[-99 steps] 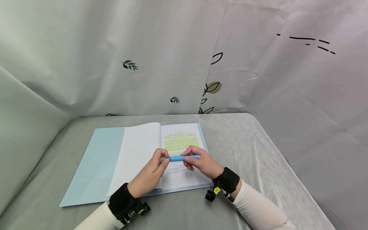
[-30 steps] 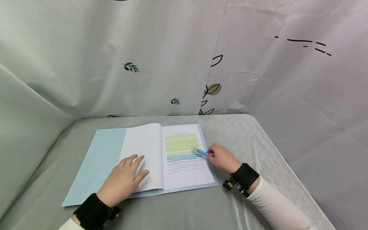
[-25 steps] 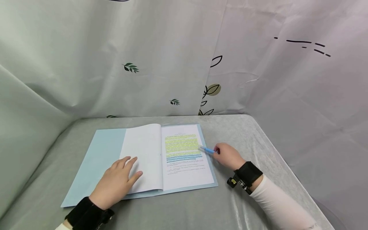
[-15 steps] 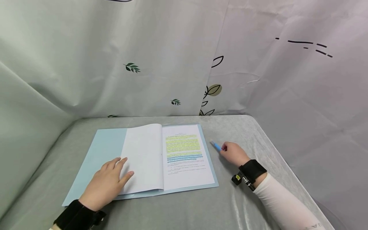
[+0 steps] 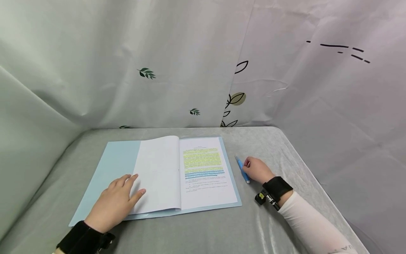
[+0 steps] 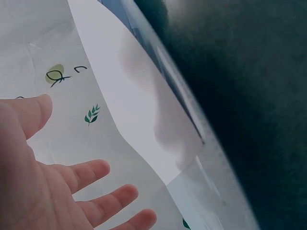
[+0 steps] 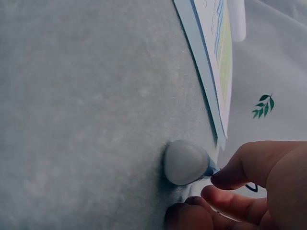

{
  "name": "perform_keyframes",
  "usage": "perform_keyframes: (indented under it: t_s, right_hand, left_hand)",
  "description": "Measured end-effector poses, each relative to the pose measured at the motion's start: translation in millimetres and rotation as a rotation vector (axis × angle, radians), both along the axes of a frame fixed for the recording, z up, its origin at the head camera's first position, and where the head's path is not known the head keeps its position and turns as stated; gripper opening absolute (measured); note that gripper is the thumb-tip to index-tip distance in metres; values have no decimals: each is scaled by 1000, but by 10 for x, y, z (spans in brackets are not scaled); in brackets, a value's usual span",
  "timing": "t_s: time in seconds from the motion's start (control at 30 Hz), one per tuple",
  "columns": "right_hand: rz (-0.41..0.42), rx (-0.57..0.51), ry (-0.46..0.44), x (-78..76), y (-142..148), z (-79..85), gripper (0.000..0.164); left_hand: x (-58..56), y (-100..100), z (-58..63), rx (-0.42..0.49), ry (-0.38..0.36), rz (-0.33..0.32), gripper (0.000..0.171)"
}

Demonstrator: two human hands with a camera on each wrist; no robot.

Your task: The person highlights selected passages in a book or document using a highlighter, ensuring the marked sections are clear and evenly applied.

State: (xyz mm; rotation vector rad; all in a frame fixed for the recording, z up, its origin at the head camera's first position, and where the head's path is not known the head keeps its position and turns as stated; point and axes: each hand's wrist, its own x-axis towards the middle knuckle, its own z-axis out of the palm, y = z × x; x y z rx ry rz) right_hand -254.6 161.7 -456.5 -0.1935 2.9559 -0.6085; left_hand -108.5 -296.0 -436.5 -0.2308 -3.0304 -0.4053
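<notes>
A blue highlighter (image 5: 242, 169) lies on the table just right of the open folder (image 5: 238, 198), its pale narrow end pointing away. My right hand (image 5: 258, 170) is beside it; in the right wrist view, the thumb (image 7: 237, 172) and fingertips are slightly apart close to the highlighter's rounded end (image 7: 184, 162). My left hand (image 5: 113, 201) hovers with spread fingers over the folder's left side and holds nothing. The printed page (image 5: 207, 194) on the right shows yellow highlighting with blue-marked lines below it. A blank white sheet (image 5: 158, 173) is turned to the left.
A grey cloth (image 5: 203, 233) covers the table, with its right edge running diagonally. White curtains (image 5: 177, 53) with leaf prints stand behind and at both sides. Each wrist wears a black strap (image 5: 278, 187) with a small camera.
Earlier both hands held the highlighter over the page. The right hand then carried it right, off the folder, laid it down and let go. The left hand moved left, and blue marks appeared.
</notes>
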Motion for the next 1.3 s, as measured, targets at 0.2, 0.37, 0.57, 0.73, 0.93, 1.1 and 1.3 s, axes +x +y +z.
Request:
perform_keyframes:
  t_s: [0.2,0.37,0.57,0.73,0.93,1.1,1.3]
  right_hand:
    - [-2,-32,-29,16,-3,24,14]
    - [-18,-66,-68,28,0,19,15]
    - [-22,-45,-38,44,-2,16,16]
    - [0,-1,58,74,-34,40,14]
    - [70,-6,149,144,-150,115,10]
    - [171,3,198,217,-275,176,9]
    - [310,48,178,361,-409,228,15]
  left_hand:
    - [-2,-11,-9,-13,-1,10,68]
    - [-2,-33,-9,-13,-7,13,68]
    - [15,-98,5,11,-24,23,72]
    - [23,-215,5,33,-75,66,82]
    - [16,-476,1,22,-215,167,92]
    - [15,-718,-15,1,-315,225,99]
    - [16,-904,-32,-20,-397,268,108]
